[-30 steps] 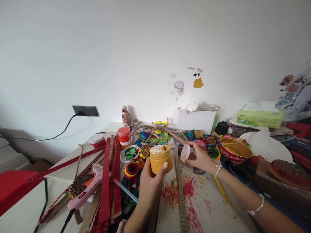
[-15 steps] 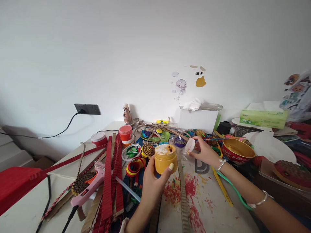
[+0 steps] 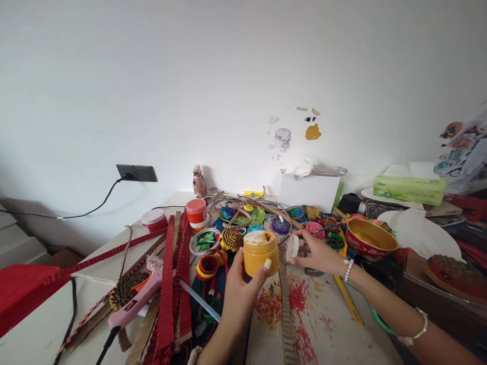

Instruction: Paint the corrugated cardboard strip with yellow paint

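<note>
An uncapped jar of yellow paint [image 3: 260, 257] is upright in my left hand [image 3: 243, 289], whose fingers and thumb wrap round its sides. Whitish and yellow paint coats its top, with a dark hollow near the rim. To the right of the jar, my right hand [image 3: 317, 253] pinches a small white lid [image 3: 292, 248], tilted on its edge and apart from the jar. Below both hands lies a paint-stained board [image 3: 315, 314] with a strip of corrugated cardboard [image 3: 286, 309] along it.
Left are red corrugated strips [image 3: 166, 284], a pink glue gun [image 3: 137, 299] and stacked red and orange paint jars [image 3: 197, 213]. A red-gold bowl [image 3: 371, 238], yellow cutter [image 3: 348, 301] and tissue pack [image 3: 409, 187] are at the right. Behind stands a white box [image 3: 310, 191].
The lid in my right hand has moved slightly down and left and turned more onto its edge. My left hand still holds the jar, now a little lower. The view has shifted slightly.
</note>
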`<state>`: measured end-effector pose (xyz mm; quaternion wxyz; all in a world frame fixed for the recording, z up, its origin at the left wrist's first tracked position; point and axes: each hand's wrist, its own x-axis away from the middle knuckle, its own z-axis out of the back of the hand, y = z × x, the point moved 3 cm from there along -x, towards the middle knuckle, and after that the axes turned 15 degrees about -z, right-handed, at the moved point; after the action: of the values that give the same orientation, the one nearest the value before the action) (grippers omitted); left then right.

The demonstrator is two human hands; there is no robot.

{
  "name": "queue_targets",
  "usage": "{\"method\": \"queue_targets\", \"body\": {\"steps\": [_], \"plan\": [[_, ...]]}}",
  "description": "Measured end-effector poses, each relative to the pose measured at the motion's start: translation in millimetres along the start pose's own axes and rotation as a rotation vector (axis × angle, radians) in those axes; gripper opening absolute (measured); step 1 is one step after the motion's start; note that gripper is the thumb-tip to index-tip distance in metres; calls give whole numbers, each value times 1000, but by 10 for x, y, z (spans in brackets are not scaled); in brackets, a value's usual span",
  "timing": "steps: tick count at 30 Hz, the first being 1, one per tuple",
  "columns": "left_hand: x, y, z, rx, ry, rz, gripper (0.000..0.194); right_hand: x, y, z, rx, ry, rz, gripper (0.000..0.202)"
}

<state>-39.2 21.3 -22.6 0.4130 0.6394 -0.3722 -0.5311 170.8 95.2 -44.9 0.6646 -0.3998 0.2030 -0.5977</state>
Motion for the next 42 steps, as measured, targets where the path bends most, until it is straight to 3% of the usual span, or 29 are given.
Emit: {"method": "queue_targets", "body": {"steps": [5,11,18,31,37,42], "plan": [[24,1,-30,77,57,16,56,-68,-50,79,71,159,6,55],[11,5,-19,18,-17,11,52,186,-52,101,146,257,-21,53],[11,-9,-41,40,-99,33,49,438,31,-54,191,166,16,57],[15,40,-48,83,-88,60,45,629,270,5,254,74,3,59],[19,48,-58,59,-68,79,52,654,224,-8,319,103,30,63],[26,30,-59,54,-40,69,50,657,75,-55,372,51,83,71]]}}
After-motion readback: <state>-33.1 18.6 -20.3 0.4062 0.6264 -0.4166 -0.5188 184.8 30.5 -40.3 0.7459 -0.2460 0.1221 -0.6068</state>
